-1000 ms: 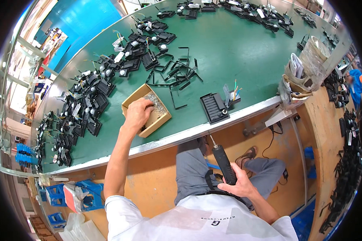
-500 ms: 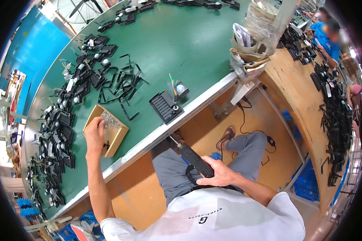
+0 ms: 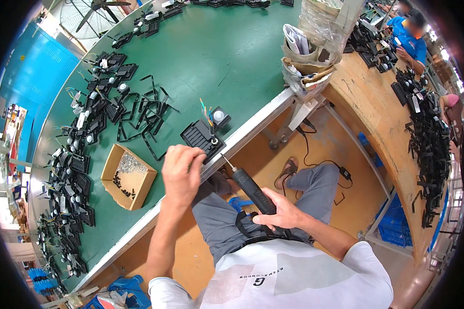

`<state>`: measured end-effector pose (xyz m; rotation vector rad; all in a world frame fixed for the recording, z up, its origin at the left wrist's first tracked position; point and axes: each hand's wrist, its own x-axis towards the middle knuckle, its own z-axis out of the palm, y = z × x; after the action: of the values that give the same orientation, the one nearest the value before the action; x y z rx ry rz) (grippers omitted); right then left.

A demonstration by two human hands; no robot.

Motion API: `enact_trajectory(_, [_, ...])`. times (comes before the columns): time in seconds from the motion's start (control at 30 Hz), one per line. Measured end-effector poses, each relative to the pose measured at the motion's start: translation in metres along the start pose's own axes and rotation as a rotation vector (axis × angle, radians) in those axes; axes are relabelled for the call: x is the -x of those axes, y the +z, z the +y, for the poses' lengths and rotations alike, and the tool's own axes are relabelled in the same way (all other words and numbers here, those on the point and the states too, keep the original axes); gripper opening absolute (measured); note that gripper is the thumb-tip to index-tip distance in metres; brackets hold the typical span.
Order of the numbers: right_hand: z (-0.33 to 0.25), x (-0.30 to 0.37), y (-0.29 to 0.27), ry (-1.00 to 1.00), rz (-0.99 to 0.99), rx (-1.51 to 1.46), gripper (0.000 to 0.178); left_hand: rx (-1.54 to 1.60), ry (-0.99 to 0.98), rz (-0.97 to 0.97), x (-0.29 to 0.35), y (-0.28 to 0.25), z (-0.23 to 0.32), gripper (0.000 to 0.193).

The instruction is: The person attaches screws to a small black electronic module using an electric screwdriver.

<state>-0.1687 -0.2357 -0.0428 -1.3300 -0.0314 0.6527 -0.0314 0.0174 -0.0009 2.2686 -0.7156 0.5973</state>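
Note:
My right hand (image 3: 282, 211) is wrapped round a black electric screwdriver (image 3: 252, 190), whose thin bit points up toward the table edge. A black finned floodlight housing (image 3: 195, 136) lies at that edge, with a white-domed sensor (image 3: 219, 116) and coloured wires at its far side. My left hand (image 3: 181, 169) is by the housing's near left corner, fingers pinched together; anything between them is too small to make out. Left of that hand, an open cardboard box (image 3: 148, 186) holds many small silver screws (image 3: 131, 164) and some small black pieces (image 3: 122, 186).
Loose black U-shaped brackets (image 3: 144, 110) lie beyond the box. Many sensor floodlights (image 3: 80, 165) line the green table's (image 3: 216, 56) left side. A plastic-wrapped post with pouches (image 3: 312, 56) stands at the right. Another person (image 3: 410, 38) sits by a wooden bench (image 3: 368, 98).
My left hand has left the screw box and moved right to the floodlight housing. The screwdriver is still in my right hand, its tip slightly higher. The view has shifted a little.

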Motion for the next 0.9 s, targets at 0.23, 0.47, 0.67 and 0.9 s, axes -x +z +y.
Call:
enact_trajectory(0.23, [-0.002, -0.006, -0.005, 0.008, -0.025, 0.025, 0.06, -0.101, -0.03, 0.021, 0.009, 0.033, 0.004, 0.015])
enact_trajectory(0.47, [0.001, -0.014, -0.009, 0.011, -0.04, 0.06, 0.063, -0.071, -0.034, 0.04, 0.015, 0.036, 0.001, 0.017])
enact_trajectory(0.67, [0.0, -0.017, -0.01, 0.027, -0.036, 0.04, 0.059, -0.024, -0.053, 0.044, 0.017, 0.035, -0.003, 0.016])
enact_trajectory(0.9, [0.006, -0.019, -0.011, -0.006, -0.059, 0.019, 0.067, 0.109, -0.126, 0.009, 0.016, 0.033, -0.008, 0.012])
